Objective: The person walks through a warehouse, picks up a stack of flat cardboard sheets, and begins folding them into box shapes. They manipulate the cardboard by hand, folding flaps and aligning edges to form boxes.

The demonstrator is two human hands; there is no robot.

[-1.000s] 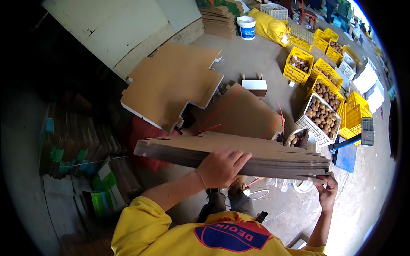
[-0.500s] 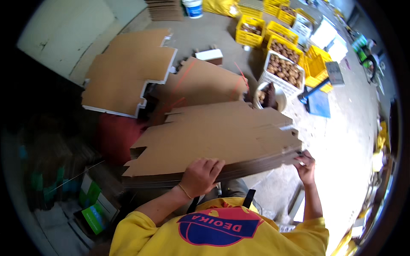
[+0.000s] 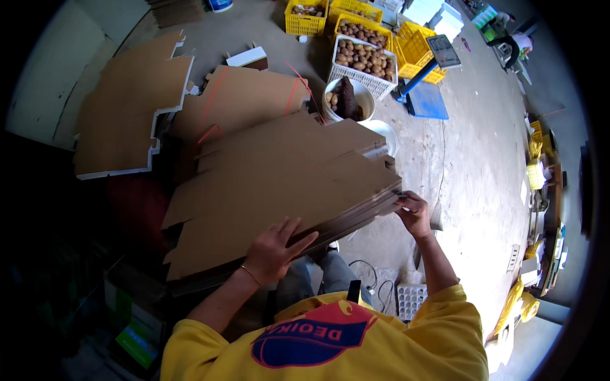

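On concrete floor (image 3: 483, 165), left grip (image 3: 274, 251) spread flat on cardboard stack (image 3: 279, 184), right grip (image 3: 413, 213) pinching its edge, yellow crates (image 3: 305, 22) beyond

The left hand (image 3: 274, 251) is lying palm down with its fingers (image 3: 298, 240) spread and reaching up and to the right, a thin bracelet showing at the wrist. Its bare forearm is running down and to the left into a short yellow sleeve. The right hand (image 3: 414, 213) is stretching farther out, its fingers curling closed and pinching at the tips, knuckles facing up. The right forearm is rising almost straight from the lower edge, elbow bent only slightly, also ending in a yellow sleeve.
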